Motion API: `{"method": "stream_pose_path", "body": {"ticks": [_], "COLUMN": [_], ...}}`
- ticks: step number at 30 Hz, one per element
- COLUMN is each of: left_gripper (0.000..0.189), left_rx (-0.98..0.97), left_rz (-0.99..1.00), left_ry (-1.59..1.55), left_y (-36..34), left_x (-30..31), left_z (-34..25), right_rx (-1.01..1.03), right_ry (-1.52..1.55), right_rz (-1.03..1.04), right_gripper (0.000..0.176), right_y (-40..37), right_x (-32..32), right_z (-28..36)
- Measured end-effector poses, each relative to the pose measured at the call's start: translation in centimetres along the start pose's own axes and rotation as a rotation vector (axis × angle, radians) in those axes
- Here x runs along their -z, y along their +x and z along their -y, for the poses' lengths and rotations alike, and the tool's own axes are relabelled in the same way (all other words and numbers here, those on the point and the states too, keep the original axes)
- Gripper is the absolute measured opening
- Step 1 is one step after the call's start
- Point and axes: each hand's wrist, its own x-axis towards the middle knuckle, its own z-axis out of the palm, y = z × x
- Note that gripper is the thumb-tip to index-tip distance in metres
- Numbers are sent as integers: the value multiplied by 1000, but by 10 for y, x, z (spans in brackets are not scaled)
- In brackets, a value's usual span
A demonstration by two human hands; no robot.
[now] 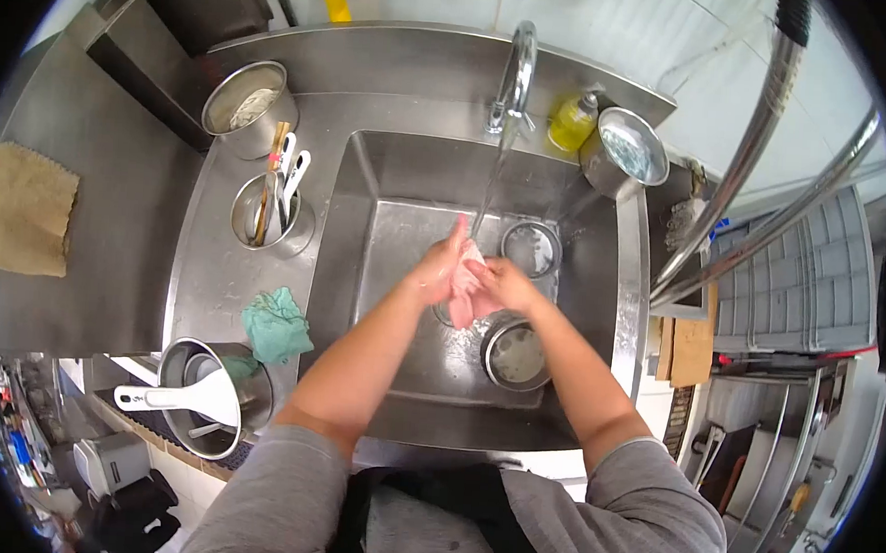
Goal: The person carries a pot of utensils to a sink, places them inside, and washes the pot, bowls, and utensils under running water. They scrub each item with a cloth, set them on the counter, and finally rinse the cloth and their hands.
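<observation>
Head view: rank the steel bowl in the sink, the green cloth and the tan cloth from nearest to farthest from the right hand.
From the right hand, holding a pink piece:
1. Steel bowl, in the sink beside it.
2. Green cloth, left counter.
3. Tan cloth, far left.

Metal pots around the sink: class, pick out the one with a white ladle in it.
The pot at the counter's lower left, beside the green cloth; only its rim carries a white ladle.
</observation>
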Motion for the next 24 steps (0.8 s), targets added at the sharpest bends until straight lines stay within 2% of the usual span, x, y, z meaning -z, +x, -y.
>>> {"method": "stream_pose_path", "body": {"ticks": [1, 2, 4, 5, 6, 7, 8, 9, 10, 12, 13, 14, 16, 17, 18, 19, 20, 21, 23, 24], "left_gripper": [29, 29, 29, 26, 26, 26, 28, 33, 33, 36, 41, 41, 45, 33, 33, 31, 30, 31, 32, 33], "left_rx": [-85, -71, -143, -67, -55, -112, -162, -134, -126, -182, -106, -95, 192, 235, 240, 148, 58, 142, 190, 221], "left_rz": [126, 133, 360, 204, 218, 211, 197, -83, -79, 479, 192, 200, 68, -59, -50, 28, 102, 16, 33, 47], "left_ry": [222, 227, 824, 743, 747, 488, 228, 164, 171, -460, -413, -407, 154, 262, 272, -24, -325, -97, 26, 153], "left_y": [-1, 1, 1, -1, 3, 8, 13, 18, 21, 28, -5, -3, 1, 2, 8, 22, 28, 9, -13, -19], "left_x": [6, 16, 28, 25, 23, 22, 22, 18, 22, 27, -20, -21, -20, -17, -4, 16, 26, -4, -28, -34], "left_z": [-6, -5, 8, 11, 17, 22, 27, 33, 45, 70, 40, 44, 48, 50, 62, 82, 95, 80, 72, 67], "right_rx": [-58, -117, -154, -172, 59, 288, 333, 527, 518, 335, 241, 233, -118, 143, 208, 204, 109, 10, -184, -187], "right_ry": [181, 366, 715, 721, 361, -16, -2, -79, -79, -173, -219, -222, 0, -50, -80, -82, -49, -14, 55, 60], "right_rz": [107, 213, -117, -131, -376, -602, -617, -744, -752, -697, -671, -684, -736, -853, -816, -830, -829, -828, -819, -830], "right_gripper": [21, 18, 11, 11, 10, 11, 6, 13, 13, 35, 46, 46, 48, 49, 46, 46, 44, 42, 37, 37], "right_y": [0, 1, 6, 4, 7, 9, -1, -16, -16, -16, -18, -18, -14, -27, -50, -49, -45, -42, -44, -50], "right_x": [20, 35, 51, 47, 39, 29, 3, -14, -23, -32, -30, -22, -3, -26, -40, -35, -24, -14, -1, -6], "right_z": [15, 29, 38, 32, 26, 26, 46, 98, 104, 108, 107, 99, 85, 83, 104, 101, 94, 83, 70, 74]}}
